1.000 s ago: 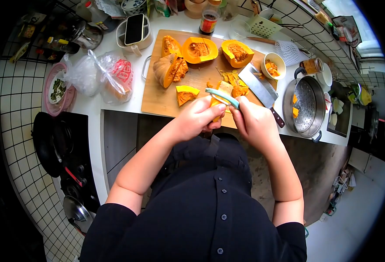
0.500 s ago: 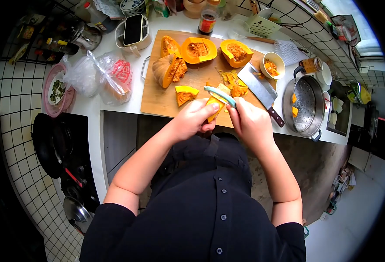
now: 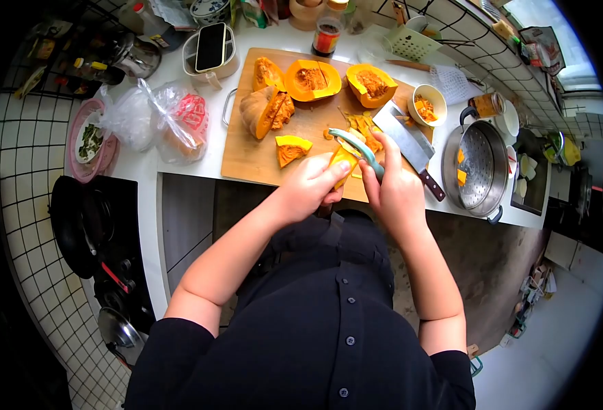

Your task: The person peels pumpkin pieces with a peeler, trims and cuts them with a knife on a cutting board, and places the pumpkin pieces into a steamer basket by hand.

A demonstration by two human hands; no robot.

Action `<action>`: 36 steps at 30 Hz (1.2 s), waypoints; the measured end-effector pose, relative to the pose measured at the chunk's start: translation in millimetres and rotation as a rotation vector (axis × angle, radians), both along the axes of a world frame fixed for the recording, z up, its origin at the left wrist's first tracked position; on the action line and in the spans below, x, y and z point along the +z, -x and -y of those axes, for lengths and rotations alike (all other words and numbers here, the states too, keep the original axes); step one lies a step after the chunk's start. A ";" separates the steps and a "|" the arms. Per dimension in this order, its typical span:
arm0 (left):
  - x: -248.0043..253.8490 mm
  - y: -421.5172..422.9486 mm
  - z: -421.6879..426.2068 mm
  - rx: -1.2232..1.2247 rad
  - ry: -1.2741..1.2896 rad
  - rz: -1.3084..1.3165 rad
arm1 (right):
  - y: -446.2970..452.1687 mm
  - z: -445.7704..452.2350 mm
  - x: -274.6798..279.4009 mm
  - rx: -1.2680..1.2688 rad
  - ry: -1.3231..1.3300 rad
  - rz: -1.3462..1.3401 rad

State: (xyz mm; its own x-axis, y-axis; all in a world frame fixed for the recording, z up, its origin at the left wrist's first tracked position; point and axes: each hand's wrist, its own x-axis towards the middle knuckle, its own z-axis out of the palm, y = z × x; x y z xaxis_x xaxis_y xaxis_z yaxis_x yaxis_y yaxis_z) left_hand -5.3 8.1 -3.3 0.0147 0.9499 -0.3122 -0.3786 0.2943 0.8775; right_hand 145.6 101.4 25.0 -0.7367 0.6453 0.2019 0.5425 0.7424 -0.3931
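My left hand (image 3: 315, 181) is closed on a piece of pumpkin (image 3: 343, 164) over the near edge of the wooden cutting board (image 3: 247, 164). In my right hand (image 3: 394, 181) is a pale blue-green peeler (image 3: 368, 156), its head lying against the pumpkin piece. Peelings (image 3: 364, 126) are scattered on the board just beyond. Left of my hands sits a small pumpkin wedge (image 3: 291, 149). Larger pumpkin chunks (image 3: 312, 80) with stringy seed pulp stand farther back. A cleaver (image 3: 404, 137) lies at the board's right side, its dark handle pointing toward me.
Right of the board are a white bowl (image 3: 427, 102) with orange scraps and a metal steamer pot (image 3: 476, 167) holding a few pumpkin pieces. Plastic bags (image 3: 178, 130) and a container with a phone (image 3: 210, 48) on it occupy the left. A sauce bottle (image 3: 326, 37) stands behind.
The peeler has turned steeper and shifted slightly right and down, with my right hand's fingers more extended along it. My left hand still grips the pumpkin piece, which is tilted a little differently.
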 end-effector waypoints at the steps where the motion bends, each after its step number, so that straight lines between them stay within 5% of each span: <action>1: 0.0 -4.4 0.5 0.035 0.000 -0.020 | 1.0 2.4 -1.6 -0.014 0.025 -0.004; 7: 2.3 -11.8 6.3 0.082 -0.010 -0.083 | 0.1 10.3 -5.8 -0.026 0.076 0.003; 11: 5.2 5.6 10.4 -0.043 -0.007 0.112 | -4.9 -11.1 7.1 0.155 -0.081 0.097; 19: -7.7 -6.6 9.0 0.088 -0.068 -0.067 | 0.3 -4.2 -7.4 0.070 0.119 -0.024; 30: -11.8 22.4 -10.6 -0.121 0.073 0.397 | 4.1 -15.5 -8.8 0.234 0.113 -0.029; 36: -2.5 14.8 -12.7 -0.034 0.156 0.426 | 3.5 -23.1 -32.0 0.285 0.006 -0.085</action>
